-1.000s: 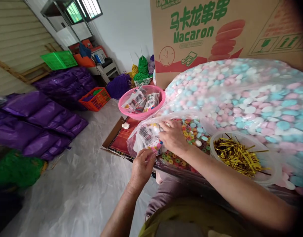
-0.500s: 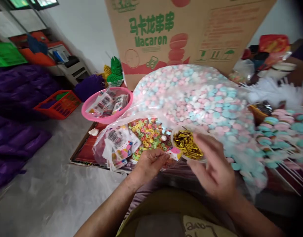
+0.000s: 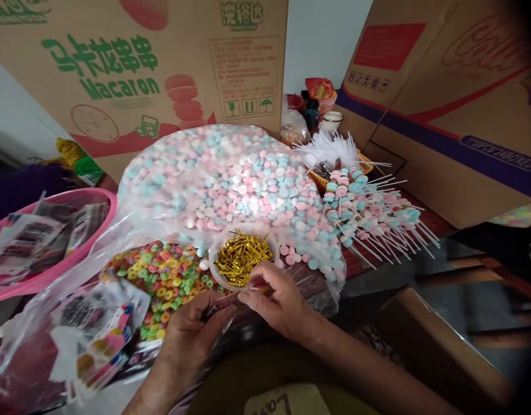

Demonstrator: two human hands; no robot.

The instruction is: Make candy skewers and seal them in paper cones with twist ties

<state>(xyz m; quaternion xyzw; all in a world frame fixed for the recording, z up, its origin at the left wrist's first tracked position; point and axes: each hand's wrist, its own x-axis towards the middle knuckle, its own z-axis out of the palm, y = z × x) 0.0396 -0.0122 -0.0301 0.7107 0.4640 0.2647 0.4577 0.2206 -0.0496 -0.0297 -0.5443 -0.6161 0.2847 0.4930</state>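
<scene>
Between my hands, just in front of the tub, is a small clear plastic packet (image 3: 229, 300) with a printed part. My left hand (image 3: 190, 334) pinches it from the left. My right hand (image 3: 280, 302) has its thumb and fingers closed on its right end; whether a tie is in those fingers is hidden. Gold twist ties (image 3: 243, 256) fill a round clear tub (image 3: 212, 253) right behind my right hand. Ring-shaped candies (image 3: 166, 276) in green, yellow and orange lie left of the tub. Printed flat packets (image 3: 97, 328) lie on the plastic beside my left forearm.
A large bag of pink, blue and white round candies (image 3: 231, 178) spreads behind the tub. Skewered candies (image 3: 369, 207) on white sticks lie right. A pink basket (image 3: 112, 207) holds packets. Cardboard boxes stand behind (image 3: 179, 57) and right (image 3: 421, 127); an open carton (image 3: 438, 340) sits low right.
The view has swung to the right. My right hand has moved from beside the tub to the packet and closed on it. My left hand still holds the packet.
</scene>
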